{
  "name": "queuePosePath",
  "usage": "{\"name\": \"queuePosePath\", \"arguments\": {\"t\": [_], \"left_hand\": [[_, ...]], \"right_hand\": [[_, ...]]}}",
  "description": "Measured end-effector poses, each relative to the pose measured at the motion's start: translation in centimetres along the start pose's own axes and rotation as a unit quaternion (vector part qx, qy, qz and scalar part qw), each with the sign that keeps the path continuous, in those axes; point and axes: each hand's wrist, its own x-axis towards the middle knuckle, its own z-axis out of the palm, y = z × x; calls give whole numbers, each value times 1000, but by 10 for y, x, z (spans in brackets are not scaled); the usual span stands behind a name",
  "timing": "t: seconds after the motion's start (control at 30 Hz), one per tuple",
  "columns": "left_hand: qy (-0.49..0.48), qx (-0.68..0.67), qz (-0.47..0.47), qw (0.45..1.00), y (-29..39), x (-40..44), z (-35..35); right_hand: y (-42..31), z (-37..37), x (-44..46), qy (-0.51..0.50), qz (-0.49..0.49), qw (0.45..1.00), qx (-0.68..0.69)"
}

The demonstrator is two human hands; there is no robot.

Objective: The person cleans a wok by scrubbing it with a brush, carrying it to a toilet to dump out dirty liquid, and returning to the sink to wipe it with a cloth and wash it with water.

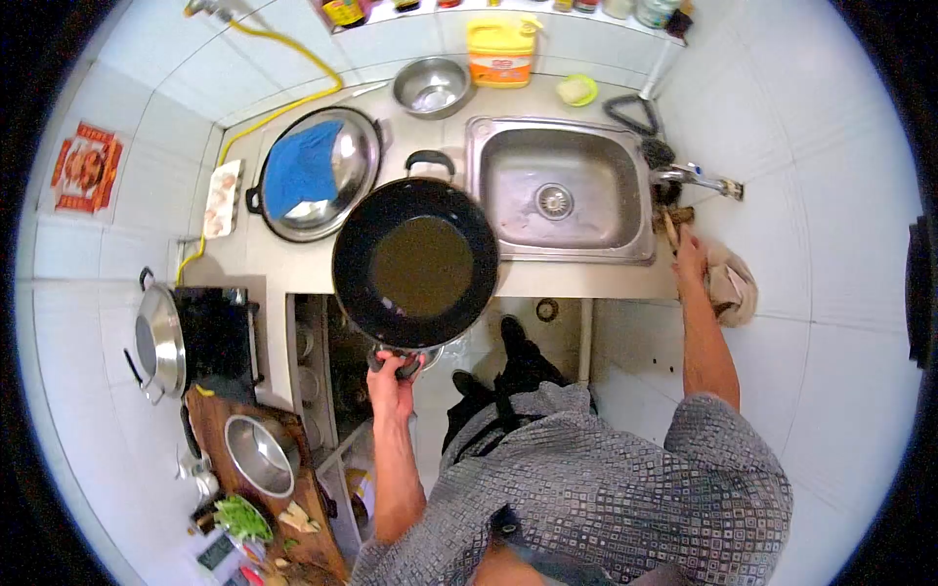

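Note:
A black wok with yellowish-brown liquid in its bottom is at the counter's front edge, left of the sink. My left hand is closed around its near handle; the far handle points to the wall. Beyond the sink's right side, my right hand grips a brush-like thing with a light wooden handle. A beige cloth hangs just right of that hand. The steel sink holds no water that I can make out, and its faucet comes from the right wall.
A lidded pan with a blue cloth stands at the left. Behind are a steel bowl and a yellow jug. Lower left, a wooden board bears a steel basin and cut greens, near a stove.

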Motion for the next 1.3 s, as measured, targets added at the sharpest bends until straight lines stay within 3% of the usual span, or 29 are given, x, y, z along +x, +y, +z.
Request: {"name": "queuePosePath", "arguments": {"t": [0.03, 0.37, 0.53, 0.83, 1.0, 1.23, 1.3], "left_hand": [[11, -5, 5, 1000, 2, -3, 2], [16, 20, 24, 999, 10, -18, 15], [-9, 25, 42, 999, 7, -30, 7], [-109, 65, 72, 989, 26, -50, 16], [-189, 88, 53, 977, 38, -48, 11], [-307, 124, -5, 944, 52, -45, -17], [-331, 153, -33, 931, 57, -45, -26]], "right_hand": [[19, 3, 4, 53, -79, 994, -47], [29, -8, -109, 31, -192, 979, -60], [38, 4, -129, -36, -238, 971, 10], [-71, 23, -191, -203, -267, 935, 117], [-145, -4, -252, -238, -253, 910, 227], [-146, -48, -309, -185, -221, 923, 257], [-136, -70, -329, -234, -191, 923, 239]]}}
